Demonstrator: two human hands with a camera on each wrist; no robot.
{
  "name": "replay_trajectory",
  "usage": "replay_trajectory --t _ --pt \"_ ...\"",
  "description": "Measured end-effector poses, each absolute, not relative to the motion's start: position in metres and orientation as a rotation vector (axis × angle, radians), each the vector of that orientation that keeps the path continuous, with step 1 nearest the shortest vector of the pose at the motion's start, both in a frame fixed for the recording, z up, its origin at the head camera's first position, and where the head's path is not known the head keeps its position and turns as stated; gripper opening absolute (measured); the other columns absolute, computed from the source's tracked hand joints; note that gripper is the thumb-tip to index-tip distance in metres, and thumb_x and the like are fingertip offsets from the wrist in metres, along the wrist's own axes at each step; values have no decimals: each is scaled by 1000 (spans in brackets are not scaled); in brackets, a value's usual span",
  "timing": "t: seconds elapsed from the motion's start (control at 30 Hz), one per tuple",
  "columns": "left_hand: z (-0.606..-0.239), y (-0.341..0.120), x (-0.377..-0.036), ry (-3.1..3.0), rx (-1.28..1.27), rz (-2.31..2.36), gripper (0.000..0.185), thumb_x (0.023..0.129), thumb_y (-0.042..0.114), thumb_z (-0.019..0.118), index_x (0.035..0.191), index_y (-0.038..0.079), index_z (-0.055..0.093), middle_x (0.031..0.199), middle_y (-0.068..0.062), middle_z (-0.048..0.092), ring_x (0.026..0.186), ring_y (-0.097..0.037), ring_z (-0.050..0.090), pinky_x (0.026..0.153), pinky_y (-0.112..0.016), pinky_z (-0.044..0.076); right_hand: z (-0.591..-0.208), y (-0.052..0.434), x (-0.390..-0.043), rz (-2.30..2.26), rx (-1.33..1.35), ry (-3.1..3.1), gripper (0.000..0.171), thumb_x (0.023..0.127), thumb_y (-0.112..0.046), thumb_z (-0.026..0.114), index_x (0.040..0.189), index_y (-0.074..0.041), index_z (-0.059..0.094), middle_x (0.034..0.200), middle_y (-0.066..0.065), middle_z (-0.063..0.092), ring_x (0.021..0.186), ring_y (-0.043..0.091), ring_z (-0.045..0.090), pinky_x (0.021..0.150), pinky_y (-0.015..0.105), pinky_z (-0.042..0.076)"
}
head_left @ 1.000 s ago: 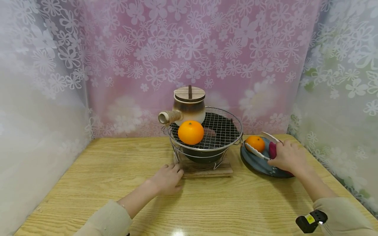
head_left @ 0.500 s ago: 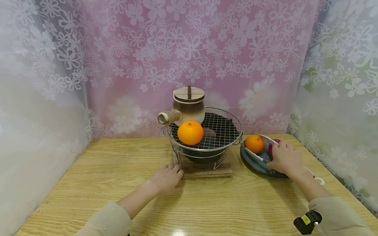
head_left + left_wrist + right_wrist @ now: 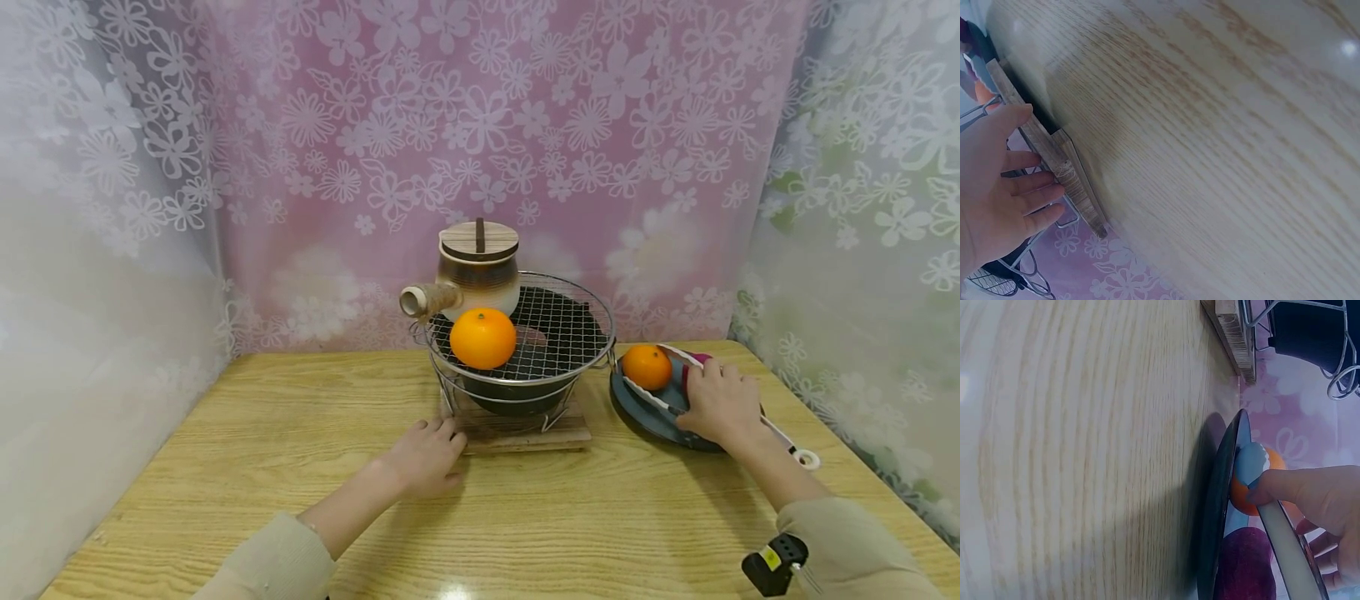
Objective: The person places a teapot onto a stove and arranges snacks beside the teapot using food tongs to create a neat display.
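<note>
My right hand [image 3: 722,404] grips a pair of tongs [image 3: 1291,556] above the dark plate [image 3: 637,414] at the right. The tongs' two white tips lie on either side of an orange [image 3: 647,367] resting on that plate. Beside it is a purple, rounded, long thing [image 3: 1246,565], partly covered by my hand in the head view. With relaxed fingers, my left hand [image 3: 425,457] touches the left front corner of a wooden board [image 3: 525,437]. A round wire-mesh grill [image 3: 562,325] stands on the board. On its mesh sits a larger orange [image 3: 483,339].
A lidded clay pot [image 3: 480,271] stands at the grill's back left, its side handle [image 3: 431,298] jutting left past the rim. The plate is close to the grill's right side. Flowered curtains [image 3: 487,150] enclose the table [image 3: 300,400] at the back and sides.
The tongs' tips have drawn closer around the orange on the plate. My right hand has shifted slightly left, and the tongs' ring end has come into view. My left hand stays put.
</note>
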State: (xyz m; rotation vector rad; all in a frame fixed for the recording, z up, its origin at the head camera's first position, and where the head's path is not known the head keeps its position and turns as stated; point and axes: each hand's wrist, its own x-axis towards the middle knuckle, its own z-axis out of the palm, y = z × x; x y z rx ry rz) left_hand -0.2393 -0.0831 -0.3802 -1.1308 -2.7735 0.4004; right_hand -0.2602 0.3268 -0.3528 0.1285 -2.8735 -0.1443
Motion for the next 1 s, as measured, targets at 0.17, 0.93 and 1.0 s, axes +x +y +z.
replay_trajectory --t 0.17,0.93,1.0 --pt "-380 -82 -239 -2771 -1131 400 46 87 47 58 113 8 56 119 -13 51 107 -27 51 86 -38 43 -354 327 -259 -153 132 -2865 67 60 -34 82 97 13 52 85 26 46 80 45 45 64 55 38" --pt "-377 -83 -239 -2804 -1133 331 45 88 45 58 113 8 57 119 -13 52 107 -28 51 88 -39 43 -342 335 -255 -101 130 -2810 67 60 -37 81 95 11 51 86 25 49 80 43 47 62 56 38" --pt "-377 -83 -239 -2804 -1136 333 46 87 45 58 114 8 57 119 -13 52 107 -28 51 88 -39 43 -341 336 -255 -91 135 -2805 67 60 -37 81 95 12 50 85 25 49 79 43 48 62 57 38"
